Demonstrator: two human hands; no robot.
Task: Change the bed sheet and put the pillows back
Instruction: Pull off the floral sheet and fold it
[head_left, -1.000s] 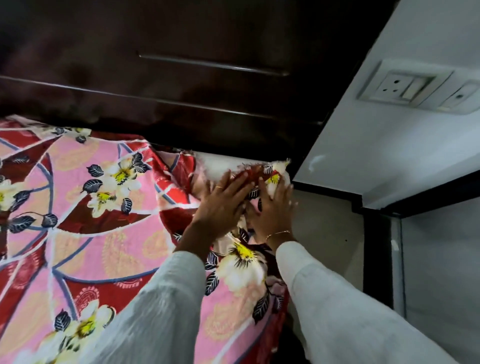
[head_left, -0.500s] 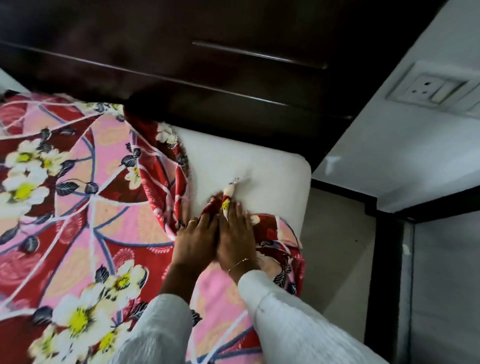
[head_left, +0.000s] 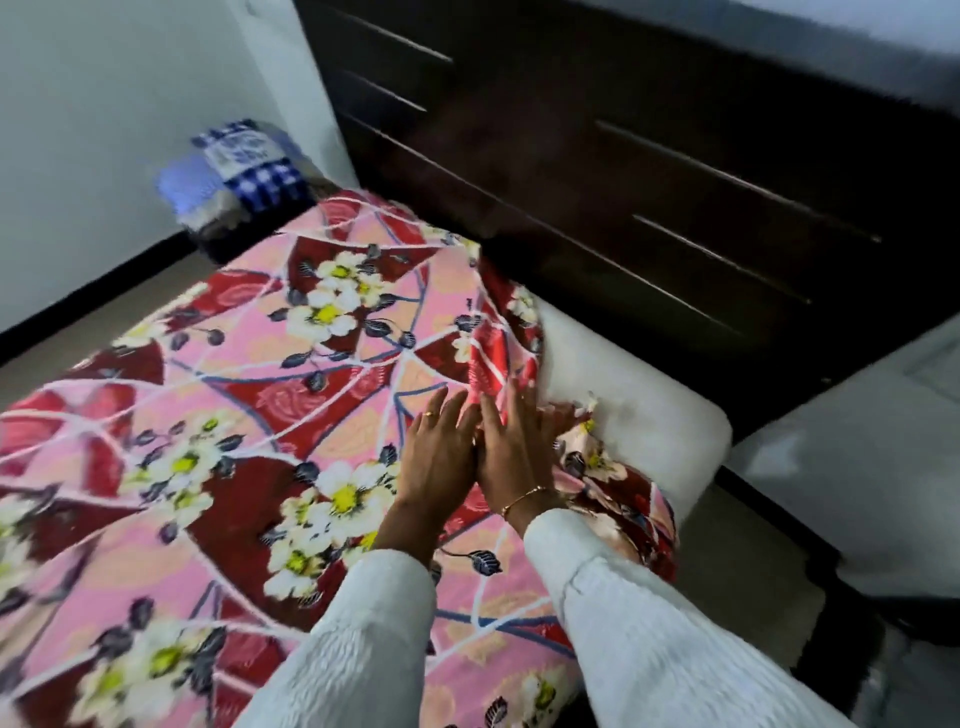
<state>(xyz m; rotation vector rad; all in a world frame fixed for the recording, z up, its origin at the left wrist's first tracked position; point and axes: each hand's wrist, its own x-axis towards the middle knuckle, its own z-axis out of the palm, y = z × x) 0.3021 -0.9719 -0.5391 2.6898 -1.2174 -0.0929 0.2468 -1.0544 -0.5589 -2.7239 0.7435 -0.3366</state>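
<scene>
Dark headboard (head_left: 649, 171) behind the bed; I see my left hand (head_left: 441, 457) and right hand (head_left: 511, 449) side by side, fingers straight, pressing the sheet (head_left: 234, 364) beside bare mattress (head_left: 644, 415).

Worn on the head, looking forward and down, close above two hands (head_left: 483, 447) on a flowered sheet (head_left: 234, 395), toward a dark headboard (head_left: 623, 171); single view only.

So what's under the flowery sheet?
A white mattress shows at the uncovered corner by the dark headboard. Under the rest of the flowery sheet it is hidden. Both hands lie on top.
</scene>
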